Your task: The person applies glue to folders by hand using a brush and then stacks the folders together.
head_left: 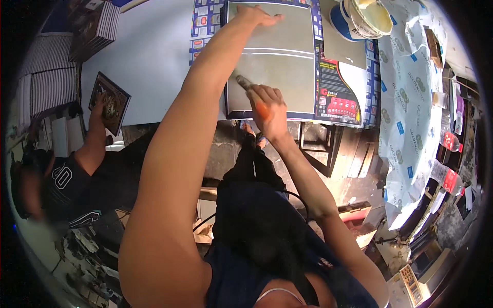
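Observation:
In front of me lies a book cover (277,77), spread flat with its grey inner side up, dark blue edges and pale lines across its middle. My left hand (254,16) rests on its far part, fingers stretched out and holding nothing. Over the near half, my right hand (269,105) is closed around an orange-handled brush (245,82). The brush's dark end points to the far left, close to the cover's left edge; its tip is blurred. Printed sheets (344,92) lie beneath and beside the cover.
A bucket (367,20) smeared with pale paste stands at the far right. To my left, a person's hand (99,102) holds a dark ornate book (110,102) by the pale tabletop (149,56). Book stacks (51,95) stand farther left. White printed sheeting (411,123) hangs at right.

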Demonstrator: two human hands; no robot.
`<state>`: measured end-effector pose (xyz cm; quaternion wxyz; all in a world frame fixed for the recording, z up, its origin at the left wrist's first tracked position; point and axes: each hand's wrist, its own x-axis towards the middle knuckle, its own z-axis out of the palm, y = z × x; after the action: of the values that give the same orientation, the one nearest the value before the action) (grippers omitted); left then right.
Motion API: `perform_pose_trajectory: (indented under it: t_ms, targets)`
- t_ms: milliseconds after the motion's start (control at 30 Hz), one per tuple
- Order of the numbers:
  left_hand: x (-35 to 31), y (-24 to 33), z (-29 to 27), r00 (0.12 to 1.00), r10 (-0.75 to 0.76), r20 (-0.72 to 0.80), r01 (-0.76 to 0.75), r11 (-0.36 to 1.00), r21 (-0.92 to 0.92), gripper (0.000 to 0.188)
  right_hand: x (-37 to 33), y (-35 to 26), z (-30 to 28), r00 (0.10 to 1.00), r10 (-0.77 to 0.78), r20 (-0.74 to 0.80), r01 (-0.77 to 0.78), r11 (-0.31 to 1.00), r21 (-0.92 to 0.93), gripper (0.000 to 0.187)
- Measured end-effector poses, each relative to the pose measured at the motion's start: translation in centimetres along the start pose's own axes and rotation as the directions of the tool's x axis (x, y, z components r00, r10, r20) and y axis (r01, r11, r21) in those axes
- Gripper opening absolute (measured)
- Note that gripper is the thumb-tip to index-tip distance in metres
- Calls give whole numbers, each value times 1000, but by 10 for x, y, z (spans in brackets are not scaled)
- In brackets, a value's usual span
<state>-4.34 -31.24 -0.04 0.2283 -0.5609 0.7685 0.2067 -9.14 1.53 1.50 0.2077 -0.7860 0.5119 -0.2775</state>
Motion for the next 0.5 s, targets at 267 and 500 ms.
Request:
perform_pose_trajectory:
  t_ms: [267,500]
  targets:
    - [-8,9,-2,999,-26,-19,28,995,100,87,-22,-21,25,989,102,108,-119,980,159,47]
    - [4,10,3,994,-101,-37,99,994,-42,90,-16,-12,17,963,-8,269,-29,990,135,34]
